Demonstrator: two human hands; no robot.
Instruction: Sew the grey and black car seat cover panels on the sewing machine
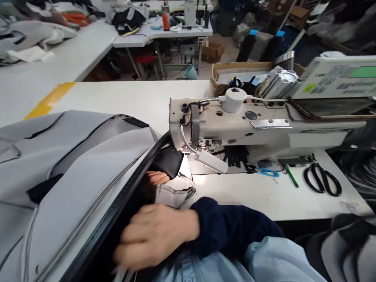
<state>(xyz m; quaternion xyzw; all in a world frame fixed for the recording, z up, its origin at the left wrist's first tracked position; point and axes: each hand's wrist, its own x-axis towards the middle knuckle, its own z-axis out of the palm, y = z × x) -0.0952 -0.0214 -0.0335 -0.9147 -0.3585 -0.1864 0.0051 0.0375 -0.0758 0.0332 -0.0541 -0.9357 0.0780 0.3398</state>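
My left hand (pixel 158 177) shows only its curled fingers, gripping the sewn fabric beside the needle area of a sewing machine (pixel 235 123). Black fabric (pixel 169 160) covers part of it, and a grey mesh piece (pixel 173 194) lies just below. Closer to me, my right hand (pixel 155 231) is smeared by motion, with its fingers curled in. A pale strip shows under those fingers, but what they hold is unclear. The large grey fabric cover (pixel 96 164) with dark seams and a black edge band (pixel 126 186) spreads over the table at left.
On the table (pixel 235 196) at right lie black scissors (pixel 322 180), a green pen (pixel 291 176) and small blue-handled snips (pixel 267 172). A cardboard box (pixel 217 72) stands behind the machine, near a control panel (pixel 337 78). Stacked cut pieces (pixel 343 246) sit at lower right.
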